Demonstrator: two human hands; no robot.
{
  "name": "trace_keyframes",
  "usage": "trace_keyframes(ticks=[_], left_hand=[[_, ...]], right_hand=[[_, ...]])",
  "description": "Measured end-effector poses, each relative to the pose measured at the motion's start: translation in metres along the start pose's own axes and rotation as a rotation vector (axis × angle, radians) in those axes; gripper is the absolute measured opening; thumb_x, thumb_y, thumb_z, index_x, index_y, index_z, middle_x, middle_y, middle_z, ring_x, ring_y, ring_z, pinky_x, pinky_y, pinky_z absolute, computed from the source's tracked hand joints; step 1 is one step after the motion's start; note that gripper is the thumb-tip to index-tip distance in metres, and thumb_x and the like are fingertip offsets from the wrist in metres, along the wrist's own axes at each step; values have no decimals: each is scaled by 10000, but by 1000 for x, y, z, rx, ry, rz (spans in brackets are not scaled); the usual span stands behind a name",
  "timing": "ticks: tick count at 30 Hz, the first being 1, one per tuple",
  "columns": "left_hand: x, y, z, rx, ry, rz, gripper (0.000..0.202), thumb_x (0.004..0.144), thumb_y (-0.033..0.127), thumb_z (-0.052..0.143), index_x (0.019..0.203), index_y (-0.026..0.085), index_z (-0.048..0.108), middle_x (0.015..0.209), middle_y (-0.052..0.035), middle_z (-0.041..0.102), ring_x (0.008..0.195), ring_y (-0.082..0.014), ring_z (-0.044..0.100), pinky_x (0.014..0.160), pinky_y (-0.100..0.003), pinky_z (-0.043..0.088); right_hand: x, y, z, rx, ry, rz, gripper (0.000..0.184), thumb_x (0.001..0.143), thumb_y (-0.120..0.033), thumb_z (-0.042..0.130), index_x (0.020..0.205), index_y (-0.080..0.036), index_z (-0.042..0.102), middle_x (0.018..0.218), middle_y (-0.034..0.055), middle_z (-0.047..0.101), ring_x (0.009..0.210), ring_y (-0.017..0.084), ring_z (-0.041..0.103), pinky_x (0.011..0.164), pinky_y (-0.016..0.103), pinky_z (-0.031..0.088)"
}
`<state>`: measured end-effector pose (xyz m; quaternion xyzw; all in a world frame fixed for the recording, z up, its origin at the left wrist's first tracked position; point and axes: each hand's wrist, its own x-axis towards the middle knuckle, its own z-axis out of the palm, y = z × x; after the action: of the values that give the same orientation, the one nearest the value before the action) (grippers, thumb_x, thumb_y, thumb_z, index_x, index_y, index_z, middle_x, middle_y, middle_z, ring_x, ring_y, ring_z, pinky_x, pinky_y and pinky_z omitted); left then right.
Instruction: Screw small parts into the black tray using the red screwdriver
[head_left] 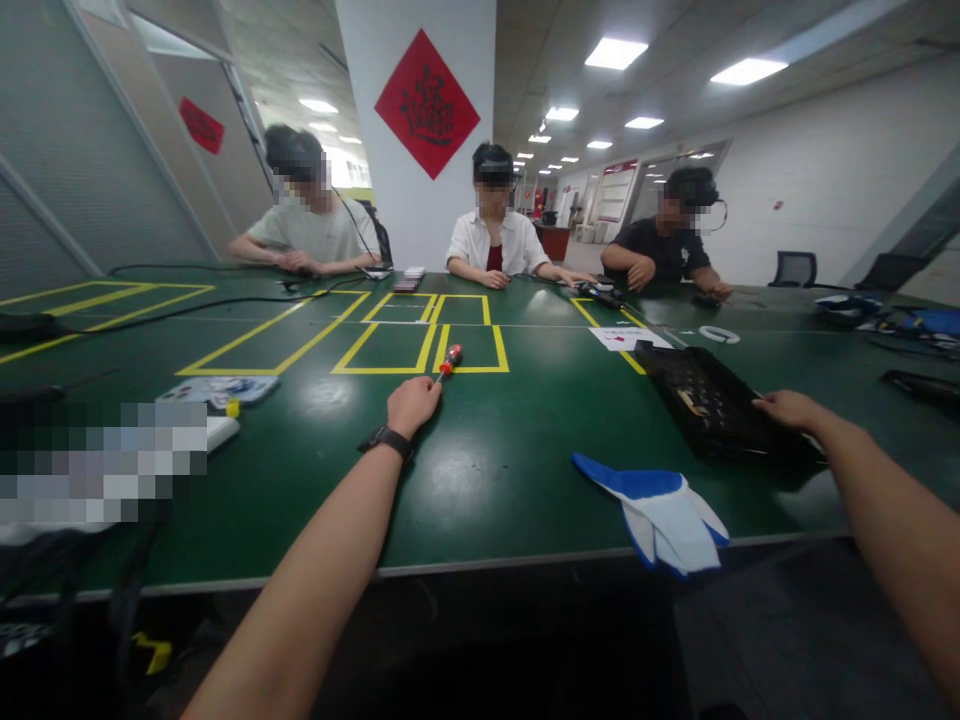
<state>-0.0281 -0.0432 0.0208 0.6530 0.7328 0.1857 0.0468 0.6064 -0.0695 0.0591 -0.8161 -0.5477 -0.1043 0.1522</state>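
My left hand (414, 402) rests low over the green table (480, 470), its fingers closed at the shaft end of a screwdriver (450, 360). The red and black handle points away from me, inside a yellow taped box. Far to the right, my right hand (791, 408) grips the near right edge of a black plastic tray-like case (712, 405) with small parts or recesses inside. What exactly lies in the case is too dark to make out. Between my arms, a blue and white work glove (667, 505) lies over the table's front edge.
Yellow tape (420, 372) marks boxes on the table. A printed sheet (626, 338) and a white ring (718, 334) lie beyond the case. A patterned phone-like item (217, 388) lies left. Three people sit across the table; cables (187, 305) run along the left.
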Motion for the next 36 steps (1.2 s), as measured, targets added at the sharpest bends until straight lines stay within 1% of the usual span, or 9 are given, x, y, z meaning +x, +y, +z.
trace_keyframes(ticks=[4,8,12,18,22,26,31,34,36], left_hand=[[0,-2,-2,-42,11,-5,380,849,418,356,802,200,665,920,-104,681,849,-239,616,637,-271,413],[-2,-1,-2,-85,52,18,390,866,405,329,811,196,654,914,-101,678,828,-227,616,632,-268,410],[-1,0,1,-107,68,70,407,886,412,297,819,192,634,932,-103,672,845,-222,610,660,-271,418],[4,-4,7,-215,95,47,385,922,347,229,861,197,578,953,-98,651,920,-215,593,757,-296,425],[9,-8,5,-336,181,-5,314,917,325,240,968,169,508,922,-112,629,871,-216,591,727,-306,429],[10,-4,1,-400,206,30,303,919,318,229,992,153,472,855,-84,603,779,-190,573,682,-293,423],[-8,26,-11,-484,223,258,345,933,358,198,1050,163,458,729,-20,549,648,-148,519,641,-268,407],[-27,53,-23,-445,170,462,376,940,389,191,1046,178,484,775,-29,571,687,-149,535,668,-261,405],[-38,70,-30,-382,86,610,380,939,410,216,1035,188,509,779,-31,582,713,-156,549,683,-257,400]], right_hand=[[-7,-21,-15,-2,-283,-80,176,758,-133,598,622,-65,687,724,179,672,570,130,577,598,246,359],[-13,-65,-33,-20,-295,-175,250,852,-188,475,757,-74,676,879,201,661,717,171,584,661,261,363],[-25,-138,-44,-1,-288,-329,307,879,-257,419,881,-77,667,980,172,646,846,187,575,720,253,362],[-60,-268,-20,56,-343,-530,372,857,-287,397,801,-69,693,889,151,678,828,202,601,716,253,383],[-78,-324,5,85,-342,-554,364,850,-245,390,843,-52,698,962,190,674,937,233,606,791,261,408],[-88,-343,21,125,-323,-523,362,858,-260,391,908,-61,688,1003,199,666,963,246,611,808,277,429],[-102,-340,16,238,-187,-441,496,904,-426,307,979,-75,651,1012,222,642,990,286,587,857,373,415],[-112,-341,7,699,-22,-522,560,860,-576,345,1132,-141,570,955,130,662,970,236,570,891,367,395],[-119,-345,3,1113,-145,-548,565,861,-589,327,1212,-177,488,903,68,670,806,166,581,780,304,438]])
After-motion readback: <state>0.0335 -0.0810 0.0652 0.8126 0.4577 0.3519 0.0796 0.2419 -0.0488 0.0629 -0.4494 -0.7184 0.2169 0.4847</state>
